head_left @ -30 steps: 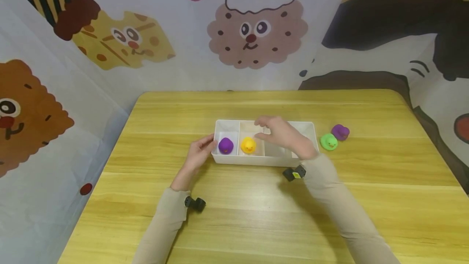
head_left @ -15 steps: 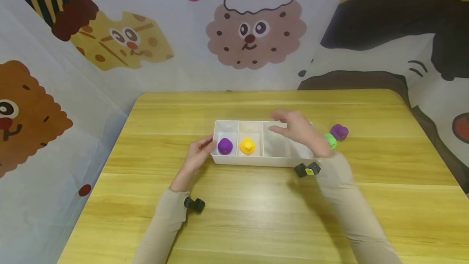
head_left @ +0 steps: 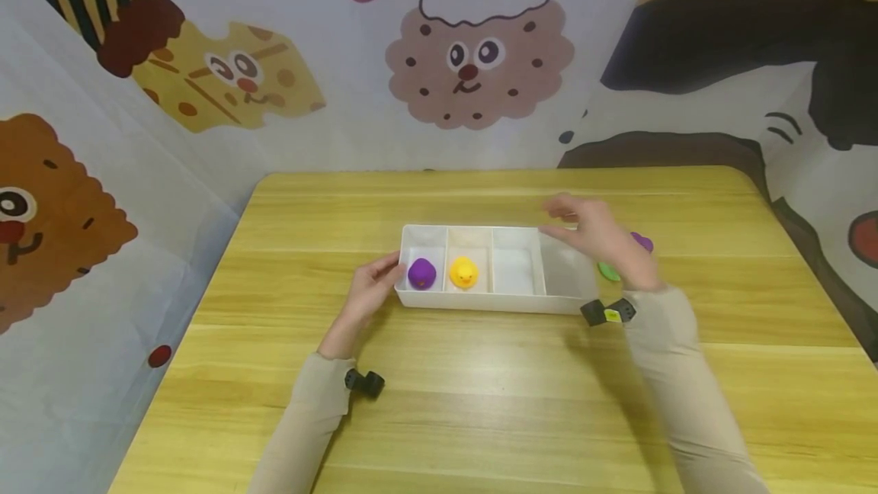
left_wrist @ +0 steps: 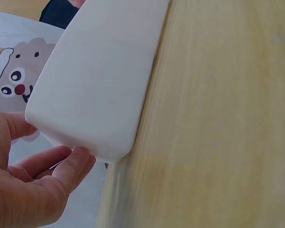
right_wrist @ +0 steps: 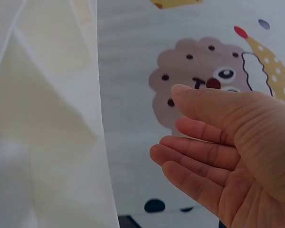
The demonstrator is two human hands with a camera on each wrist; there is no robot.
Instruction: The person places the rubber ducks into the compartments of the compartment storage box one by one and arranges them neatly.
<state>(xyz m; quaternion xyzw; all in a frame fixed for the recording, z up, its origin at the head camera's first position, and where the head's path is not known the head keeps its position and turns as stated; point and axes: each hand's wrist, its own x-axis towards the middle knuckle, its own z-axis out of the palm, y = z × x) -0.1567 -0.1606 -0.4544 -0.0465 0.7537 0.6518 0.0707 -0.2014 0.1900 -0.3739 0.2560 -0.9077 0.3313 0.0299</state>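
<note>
White tray (head_left: pixel 473 302) sits on the surface (head_left: pixel 446 395) between my hands, left hand (head_left: pixel 370 287) pinching its end. Its compartments nearest that hand hold a purple toy (head_left: pixel 421 274) and a yellow duck (head_left: pixel 464 273). My right hand (head_left: pixel 598 233), thumb parted from fingers, hovers by the other end, partly hiding a green toy (head_left: pixel 608 271) and a second purple toy (head_left: pixel 643 242).

Ugh, the person's motion-blurred bare right hand (head_left: pixel 597 233) and wrist block most of a small bright-green toy (head_left: pixel 608 272), part of a small purple toy (head_left: pixel 643 242) and one corner of the long white four-section plastic tray (head_left: pixel 480 301). Right wrist cam crops the tray, all fuzzy.
</note>
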